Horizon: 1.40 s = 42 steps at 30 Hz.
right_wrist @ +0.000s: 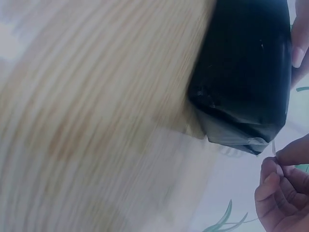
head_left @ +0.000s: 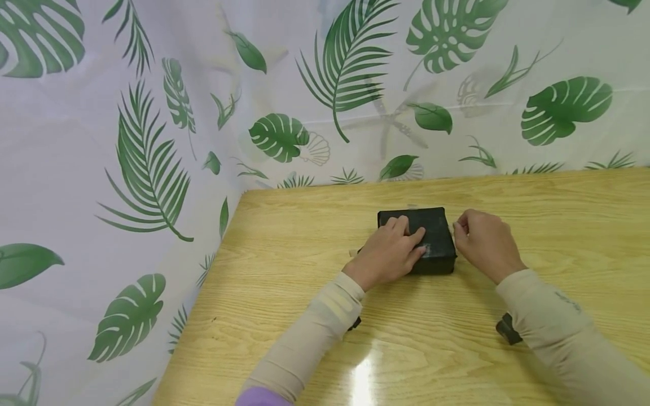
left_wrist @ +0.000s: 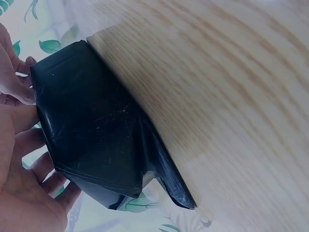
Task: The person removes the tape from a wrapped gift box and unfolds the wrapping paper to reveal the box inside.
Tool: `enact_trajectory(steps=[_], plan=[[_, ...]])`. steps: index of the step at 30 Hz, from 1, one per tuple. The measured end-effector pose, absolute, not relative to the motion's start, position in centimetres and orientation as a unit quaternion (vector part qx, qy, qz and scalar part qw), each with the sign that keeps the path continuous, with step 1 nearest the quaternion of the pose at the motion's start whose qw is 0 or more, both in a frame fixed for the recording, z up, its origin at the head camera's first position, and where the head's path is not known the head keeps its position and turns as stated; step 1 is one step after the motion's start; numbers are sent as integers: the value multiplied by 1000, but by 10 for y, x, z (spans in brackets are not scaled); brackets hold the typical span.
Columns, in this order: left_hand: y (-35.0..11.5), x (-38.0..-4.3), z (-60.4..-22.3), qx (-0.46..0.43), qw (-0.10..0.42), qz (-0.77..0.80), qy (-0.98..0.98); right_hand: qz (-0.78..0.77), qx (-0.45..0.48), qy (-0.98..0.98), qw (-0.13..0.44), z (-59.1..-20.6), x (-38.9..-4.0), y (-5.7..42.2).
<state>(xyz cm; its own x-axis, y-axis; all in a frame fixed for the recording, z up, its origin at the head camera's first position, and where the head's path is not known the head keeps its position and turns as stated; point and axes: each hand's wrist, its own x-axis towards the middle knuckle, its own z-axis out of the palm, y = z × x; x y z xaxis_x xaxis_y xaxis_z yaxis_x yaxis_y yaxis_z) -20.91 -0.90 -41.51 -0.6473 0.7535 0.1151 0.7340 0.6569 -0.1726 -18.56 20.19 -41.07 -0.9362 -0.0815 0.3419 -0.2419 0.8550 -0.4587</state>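
Note:
A box wrapped in black plastic [head_left: 435, 225] lies on the wooden table. Across its top rests my left hand [head_left: 390, 251], fingers spread and pressing on the wrapping. My right hand [head_left: 486, 243] is at the box's right end, thumb and fingers pinching a thin strip of clear tape [right_wrist: 273, 147] that runs to the edge of the wrapping. In the left wrist view, a loose black flap [left_wrist: 166, 169] sticks out at the left end of the box, with a bit of clear tape [left_wrist: 205, 218] at its tip.
A small dark object [head_left: 508, 329] lies beside my right forearm, and another dark piece [head_left: 355, 323] shows past my left sleeve. Leaf-printed cloth [head_left: 304, 67] hangs behind the table [head_left: 284, 254] and along its left side.

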Motion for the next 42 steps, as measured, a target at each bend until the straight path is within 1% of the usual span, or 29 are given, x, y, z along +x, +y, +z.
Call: enact_trajectory(steps=[7, 12, 25, 42], plan=[[-9, -211, -415, -405, 76, 55, -910, 262, 76, -947, 170, -414, -186, 205], [-9, -210, -415, -406, 76, 58, -909, 264, 79, -945, 175, -415, -185, 207], [-11, -210, -415, -409, 83, 53, -907, 268, 84, -948, 148, -409, -184, 215], [-13, -210, -413, -400, 49, -11, -915, 274, 94, -947, 140, -399, -181, 230]])
